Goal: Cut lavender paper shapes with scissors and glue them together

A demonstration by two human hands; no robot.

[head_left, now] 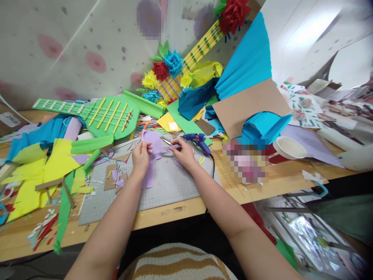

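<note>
My left hand (140,155) pinches a strip of purple crepe paper (153,149) and holds it up over the grey cutting mat (163,186). My right hand (183,153) is closed round a pair of scissors (167,142), whose blades point left into the purple paper. Both hands work close together above the middle of the mat. Small purple offcuts (118,179) lie on the mat to the left.
A blue glue gun (198,140) lies just behind my right hand. A green paper guitar (110,114), a yellow guitar with paper flowers (180,70), blue, yellow and green crepe sheets, brown card (250,105) and a white bowl (290,147) crowd the wooden table (262,182).
</note>
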